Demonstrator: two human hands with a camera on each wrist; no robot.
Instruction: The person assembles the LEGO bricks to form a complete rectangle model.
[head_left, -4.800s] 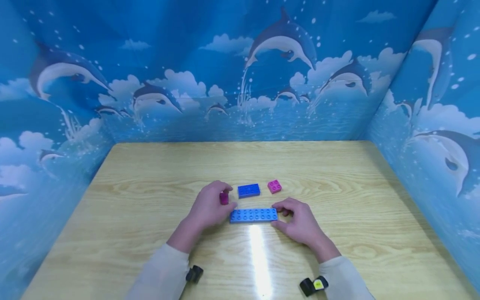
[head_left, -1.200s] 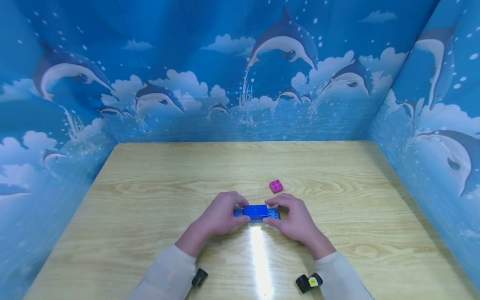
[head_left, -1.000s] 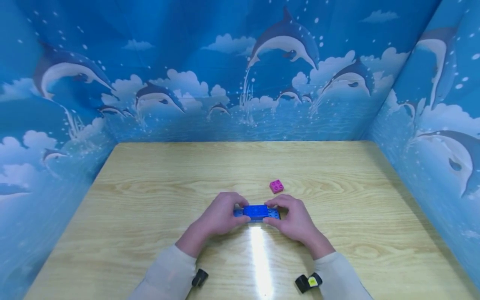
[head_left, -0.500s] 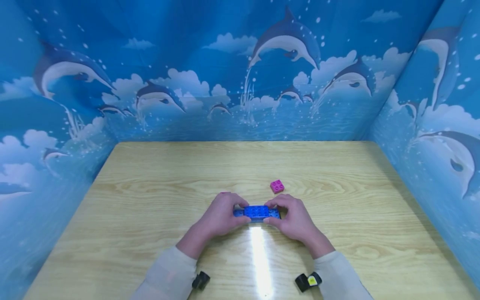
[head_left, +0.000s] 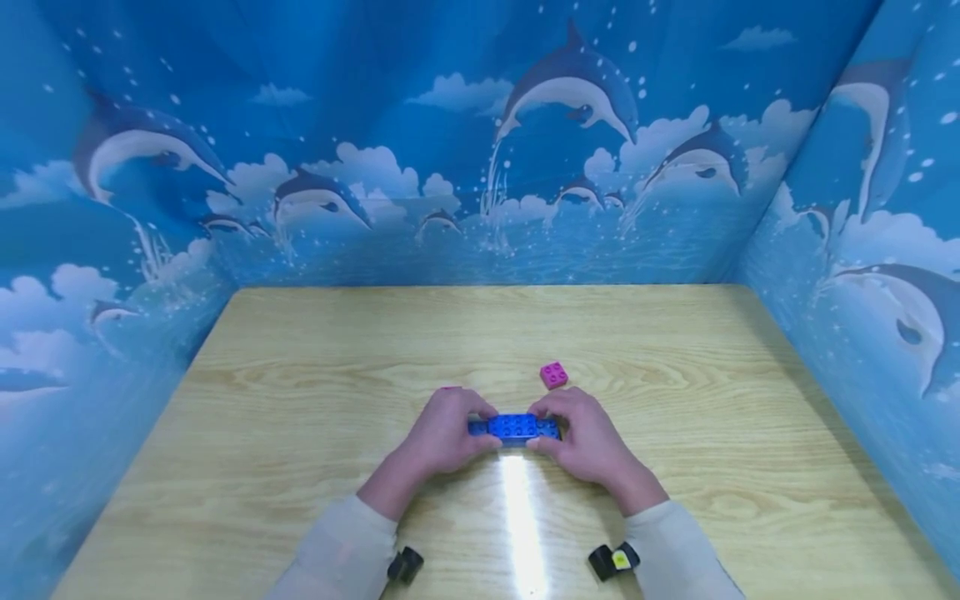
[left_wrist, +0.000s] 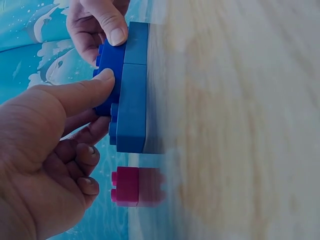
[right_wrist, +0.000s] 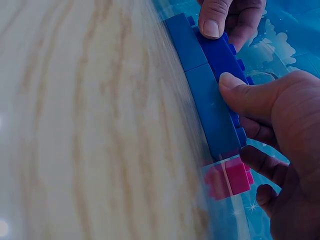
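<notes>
A dark blue building brick [head_left: 513,426] sits studs up on two lighter blue bricks [left_wrist: 132,107] that lie end to end on the table, and it spans their seam. My left hand [head_left: 448,429] pinches the dark blue brick near its left end, thumb on the near side. At the right end my right hand [head_left: 585,433] pinches the same brick, its thumb [right_wrist: 232,82] also on the near side. Lighter blue studs show beyond the dark brick at both ends. In the wrist views the dark brick looks seated against the lower pair.
A small pink brick [head_left: 553,375] with studs up lies behind my right hand. Another pink brick [head_left: 450,387] is mostly hidden behind my left hand. The wood-grain table [head_left: 337,333] meets a dolphin-print curtain [head_left: 375,208] at the back and sides.
Earlier my left hand was at a pink brick, and the dark blue brick lay behind the lighter pair. Now it sits on the pair, pinched by both hands. The last second shows hardly any movement.
</notes>
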